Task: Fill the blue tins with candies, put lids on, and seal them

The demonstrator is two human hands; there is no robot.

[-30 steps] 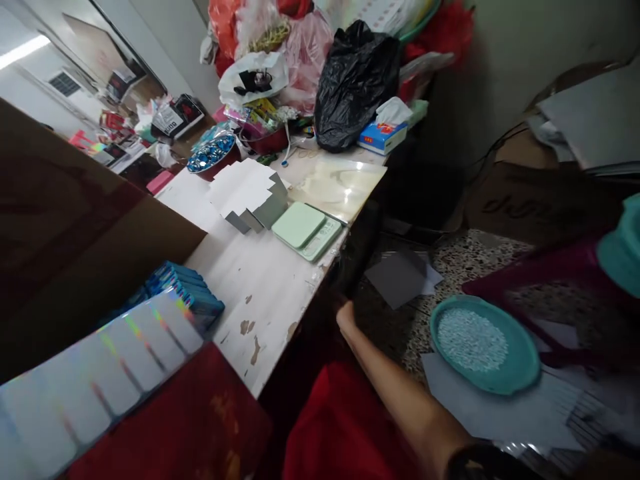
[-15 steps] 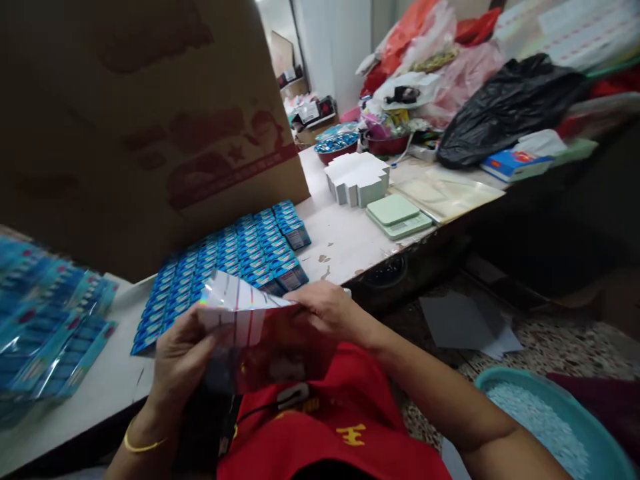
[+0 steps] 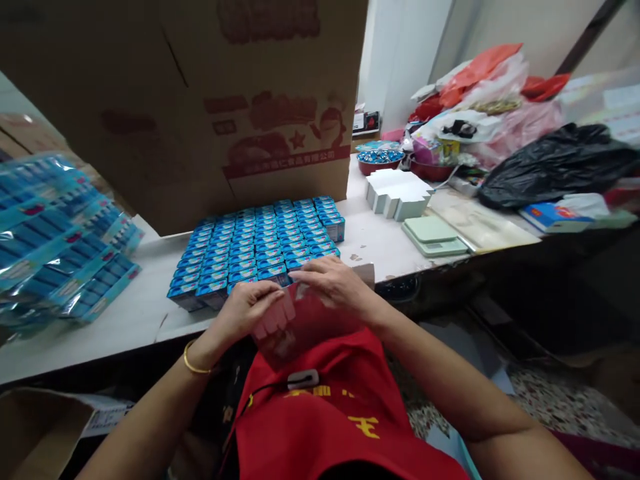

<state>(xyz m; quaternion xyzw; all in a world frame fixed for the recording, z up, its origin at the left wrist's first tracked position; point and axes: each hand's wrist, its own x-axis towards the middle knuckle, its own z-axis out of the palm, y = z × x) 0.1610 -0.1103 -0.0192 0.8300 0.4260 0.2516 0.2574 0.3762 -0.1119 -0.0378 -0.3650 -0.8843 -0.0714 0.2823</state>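
Between my hands, in front of the red apron (image 3: 320, 413), hangs a clear, glossy plastic bag (image 3: 280, 327); the apron shows through it. The thumb and fingers of my left hand (image 3: 247, 307) pinch its upper left edge. My right hand (image 3: 337, 287) has its fingers closed at the upper right edge of the plastic. Just beyond my hands, small blue printed boxes (image 3: 255, 243) stand in tight rows on the white table (image 3: 377, 250). On the left is a blurred stack of similar blue boxes (image 3: 65, 247) in clear wrapping.
A large cardboard carton (image 3: 280, 180) stands behind the rows. To the right are cut white card (image 3: 397, 183), a pale green scale (image 3: 433, 233), clear plastic sheets (image 3: 487, 223), a black bag (image 3: 555, 163) and a red bowl (image 3: 380, 160). An open carton (image 3: 45, 427) sits at lower left.
My view has swung left. My left hand has moved from the side of the plastic to its upper edge, closer to my right hand. The plastic hangs lower and flatter.
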